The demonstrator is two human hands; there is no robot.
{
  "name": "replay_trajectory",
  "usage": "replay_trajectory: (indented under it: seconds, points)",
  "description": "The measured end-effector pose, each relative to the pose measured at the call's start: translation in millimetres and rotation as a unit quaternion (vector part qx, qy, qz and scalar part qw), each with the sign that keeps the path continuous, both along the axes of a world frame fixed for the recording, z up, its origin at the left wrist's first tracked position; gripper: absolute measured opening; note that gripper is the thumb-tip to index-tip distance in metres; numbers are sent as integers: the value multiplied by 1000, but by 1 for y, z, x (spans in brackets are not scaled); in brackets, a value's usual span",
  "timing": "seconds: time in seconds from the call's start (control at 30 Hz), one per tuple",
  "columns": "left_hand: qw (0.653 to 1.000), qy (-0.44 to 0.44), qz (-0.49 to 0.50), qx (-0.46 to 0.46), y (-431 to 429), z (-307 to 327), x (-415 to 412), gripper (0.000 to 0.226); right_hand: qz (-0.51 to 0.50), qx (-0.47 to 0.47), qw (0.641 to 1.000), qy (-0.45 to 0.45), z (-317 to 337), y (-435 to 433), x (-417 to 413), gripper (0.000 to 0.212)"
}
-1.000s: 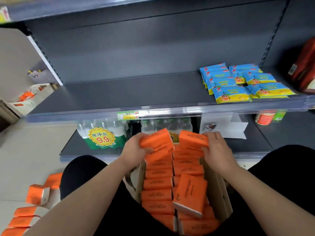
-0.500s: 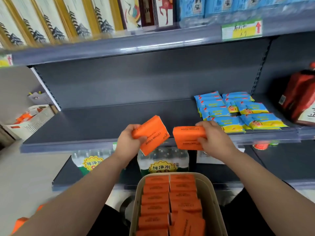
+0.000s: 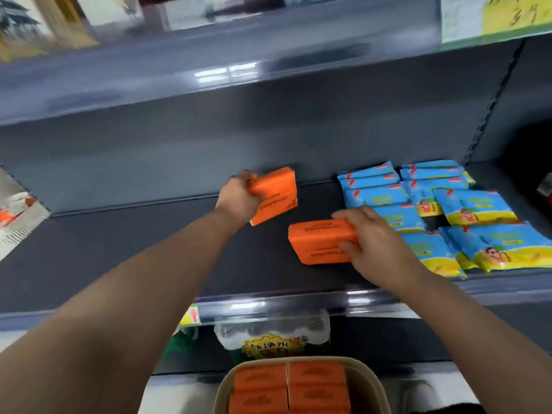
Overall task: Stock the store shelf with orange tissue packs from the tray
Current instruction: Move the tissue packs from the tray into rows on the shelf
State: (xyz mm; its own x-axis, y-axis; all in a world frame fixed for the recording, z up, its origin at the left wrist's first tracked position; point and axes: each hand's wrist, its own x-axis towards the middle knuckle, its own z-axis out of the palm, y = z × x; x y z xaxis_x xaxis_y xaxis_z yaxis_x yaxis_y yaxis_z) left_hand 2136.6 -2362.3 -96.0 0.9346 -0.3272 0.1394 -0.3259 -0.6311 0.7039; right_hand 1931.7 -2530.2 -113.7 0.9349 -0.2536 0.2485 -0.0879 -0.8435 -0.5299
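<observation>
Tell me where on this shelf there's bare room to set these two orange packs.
The shelf is bare everywhere left of the left hand and the left pack it holds, and in the narrow gap between that and the right pack. The right end is crowded: blue packs lie close beside the right hand.

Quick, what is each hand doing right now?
Left hand: holding the rear orange tissue pack, fingers curled round it.
Right hand: holding the front orange tissue pack.

Grey shelf (image 3: pixel 149 249) w/ blue packs (image 3: pixel 466 210)
</observation>
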Motion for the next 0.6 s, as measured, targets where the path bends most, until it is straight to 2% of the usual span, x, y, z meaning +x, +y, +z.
replay_trajectory:
  seconds: [0.27,0.43,0.6]
  points:
    - [997,-31,-61,45,-66,-8,56,43,9,12,1000,-15,-8,-13,28,51]
    - [996,-49,-54,44,-83,-25,76,45,17,28,999,-24,-17,-15,39,52]
    - [987,-151,4,51,-86,-37,86,45,11,35,999,-28,-27,-19,43,53]
